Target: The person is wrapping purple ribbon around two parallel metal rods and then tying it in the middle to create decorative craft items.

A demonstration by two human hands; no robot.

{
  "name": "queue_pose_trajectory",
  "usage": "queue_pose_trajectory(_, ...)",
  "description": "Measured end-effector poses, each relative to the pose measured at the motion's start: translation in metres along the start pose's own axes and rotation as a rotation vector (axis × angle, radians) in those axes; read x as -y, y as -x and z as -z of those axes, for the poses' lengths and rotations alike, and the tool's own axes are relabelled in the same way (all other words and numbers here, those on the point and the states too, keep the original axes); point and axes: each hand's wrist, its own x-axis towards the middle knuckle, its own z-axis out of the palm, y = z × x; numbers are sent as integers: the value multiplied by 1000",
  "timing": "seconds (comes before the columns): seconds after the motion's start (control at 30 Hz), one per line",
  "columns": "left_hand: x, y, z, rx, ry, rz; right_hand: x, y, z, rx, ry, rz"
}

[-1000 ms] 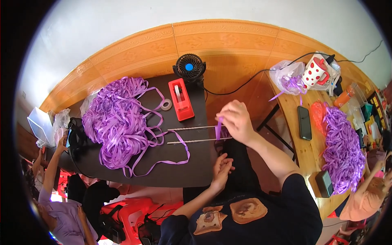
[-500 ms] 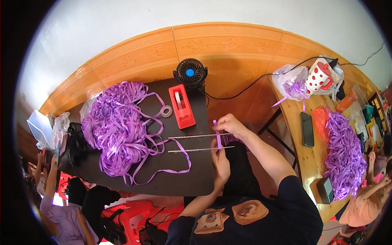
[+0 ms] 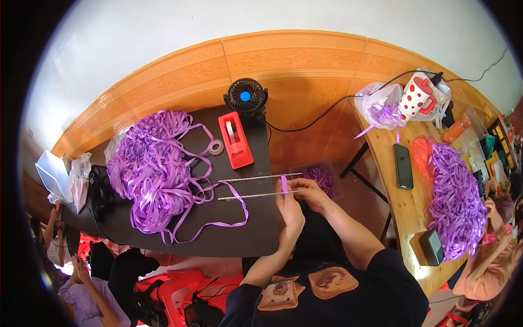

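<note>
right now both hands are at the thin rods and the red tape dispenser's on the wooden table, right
Wrong table: the head view shows the red tape dispenser on the dark table. The left hand and right hand are at the thin rods.

White wall (image 3: 163, 54): bright, evenly lit; the source I can't tell.
Orange wainscot tiles (image 3: 294, 49): soft sheen, shadow right of the desk fan (image 3: 245, 97).
Wooden table (image 3: 411, 212): hard glare on its near left edge.
Purple ribbon heap (image 3: 152, 169), left: satiny glints.
Rim: black, bowing straight lines, detail soft.
</note>
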Motion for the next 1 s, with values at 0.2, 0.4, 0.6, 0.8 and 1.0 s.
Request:
queue_pose_trajectory(0.2, -6, 5, -8, -28, -5, 15, -6, 16, -2, 100, 83, 266)
queue_pose_trajectory(0.4, -11, 8, -11, -79, -16, 15, -27, 18, -19, -47, 72, 301)
queue_pose_trajectory(0.6, -26, 22, -9, -44, -74, 104, -24, 29, -34, -117, -26, 249)
queue_pose_trajectory(0.8, -43, 41, -8, 21, -185, 2, -19, 37, -43, -72, -62, 265)
queue_pose_trajectory(1.0, -67, 39, -10, -2, -126, 190, 2, 46, -61, -179, -121, 231)
